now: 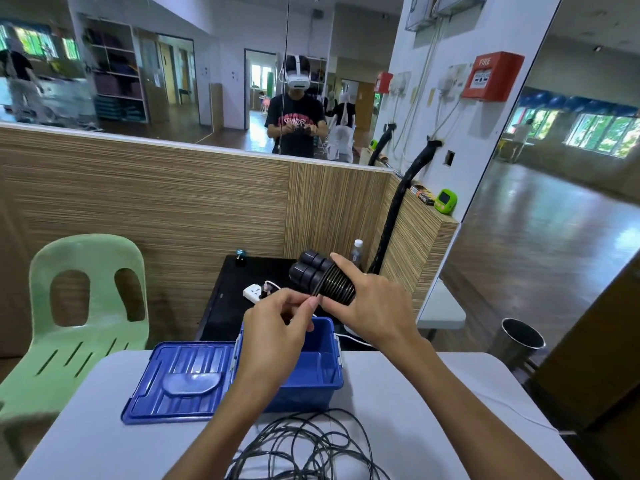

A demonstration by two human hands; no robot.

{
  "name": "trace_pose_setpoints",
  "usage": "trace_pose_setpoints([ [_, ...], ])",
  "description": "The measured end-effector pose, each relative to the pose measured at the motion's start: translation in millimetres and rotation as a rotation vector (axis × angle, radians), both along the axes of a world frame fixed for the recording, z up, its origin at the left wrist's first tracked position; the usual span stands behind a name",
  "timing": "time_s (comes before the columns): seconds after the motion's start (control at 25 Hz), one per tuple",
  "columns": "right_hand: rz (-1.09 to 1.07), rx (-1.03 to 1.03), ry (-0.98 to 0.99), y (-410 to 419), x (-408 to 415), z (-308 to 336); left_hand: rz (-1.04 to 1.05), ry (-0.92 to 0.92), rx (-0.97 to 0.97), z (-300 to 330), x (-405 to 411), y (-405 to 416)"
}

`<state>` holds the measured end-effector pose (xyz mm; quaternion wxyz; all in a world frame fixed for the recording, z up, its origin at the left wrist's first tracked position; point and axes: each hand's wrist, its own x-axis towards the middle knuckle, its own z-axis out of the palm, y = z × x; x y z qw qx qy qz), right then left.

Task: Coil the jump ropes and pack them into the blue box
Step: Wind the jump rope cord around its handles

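Both hands work above the blue box [313, 375], seen from the head camera, the only view. Right hand [374, 306] grips a jump rope [337, 287] that is wound in tight turns around its two black handles [308, 268], index finger laid along the top of the coil and thumb pressing from below. Left hand [277, 327] pinches the free end of that cord between thumb and fingertips, just beside the right thumb, seemingly tucking it or finishing the last turn.

Directly beneath the hands the box stands open on the white surface [433, 410], its lid [183, 379] lying flat to the left of the left forearm. Nearer the body, between the forearms, a second rope [304, 445] sprawls in a loose black tangle, not yet coiled.

What could go wrong: if the pinched end slips before it is secured, the springy turns are likely to unwind off the handles. The loose tangle sits close under the forearms, so a lowered arm could snag a loop and drag it off the surface. Its crossings also look liable to knot if pulled carelessly.
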<state>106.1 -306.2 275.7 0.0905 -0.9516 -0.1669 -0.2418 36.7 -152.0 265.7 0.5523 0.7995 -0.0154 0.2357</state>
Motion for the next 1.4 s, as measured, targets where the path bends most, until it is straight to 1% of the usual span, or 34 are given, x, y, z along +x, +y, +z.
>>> trace_pose_setpoints([
  [0.12, 0.027, 0.107, 0.038, -2, -3, 6, -0.065, 0.096, -0.128, -2, 2, 6],
  [0.24, 0.053, 0.193, 0.029, -5, -3, 8, -0.189, 0.180, -0.316, -6, 6, 14],
  [0.36, 0.059, 0.224, 0.029, -6, -4, 4, -0.255, 0.192, -0.384, -16, 5, 11],
  [0.52, 0.124, 0.301, 0.089, -14, -5, 6, -0.383, 0.223, -0.387, -41, 17, 25],
  [0.64, 0.186, 0.305, 0.150, -12, -12, 9, -0.485, 0.246, -0.394, -55, 33, 38],
  [0.8, 0.288, 0.442, 0.225, -13, -19, 18, -0.588, 0.299, -0.365, -61, 51, 41],
  [0.88, 0.333, 0.378, 0.224, -13, -24, 22, -0.611, 0.334, -0.331, -60, 58, 39],
  [1.0, 0.408, 0.262, 0.252, -11, -34, 22, -0.648, 0.341, -0.194, -42, 69, 39],
  [1.08, 0.441, 0.169, 0.273, -15, -38, 21, -0.716, 0.341, -0.096, -25, 77, 45],
  [1.16, 0.418, 0.052, 0.279, -21, -39, 20, -0.755, 0.299, 0.114, -5, 88, 51],
  [1.24, 0.357, -0.079, 0.264, -23, -39, 15, -0.725, 0.200, 0.425, 16, 97, 52],
  [1.32, 0.321, -0.199, 0.234, -20, -40, 6, -0.698, 0.059, 0.847, 33, 100, 48],
  [1.4, 0.293, -0.252, 0.217, -14, -39, 1, -0.600, -0.108, 1.267, 42, 98, 44],
])
